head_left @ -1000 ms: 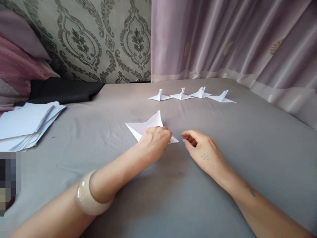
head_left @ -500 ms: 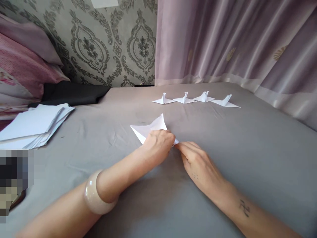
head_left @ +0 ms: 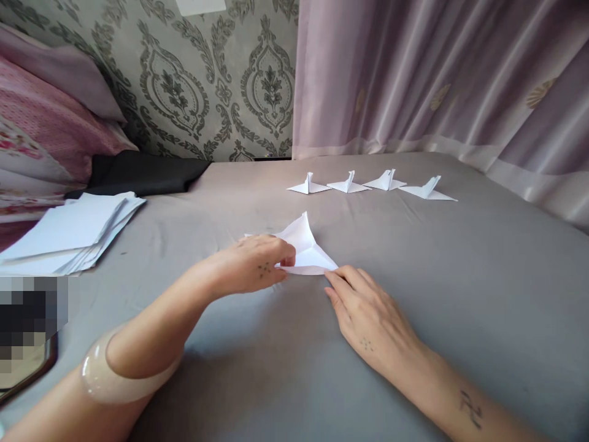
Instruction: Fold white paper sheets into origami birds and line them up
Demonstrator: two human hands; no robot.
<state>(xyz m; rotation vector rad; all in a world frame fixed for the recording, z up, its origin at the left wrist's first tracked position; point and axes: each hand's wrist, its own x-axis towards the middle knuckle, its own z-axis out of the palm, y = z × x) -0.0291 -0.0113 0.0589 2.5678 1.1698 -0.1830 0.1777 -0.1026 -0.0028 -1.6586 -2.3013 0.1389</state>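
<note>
White folded paper (head_left: 304,238) | one tip pointing away | long axis sideways

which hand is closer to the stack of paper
Left. The left hand is right of the paper stack, apart from it; the right hand is farther right, at the right corner of the folded paper.
</note>
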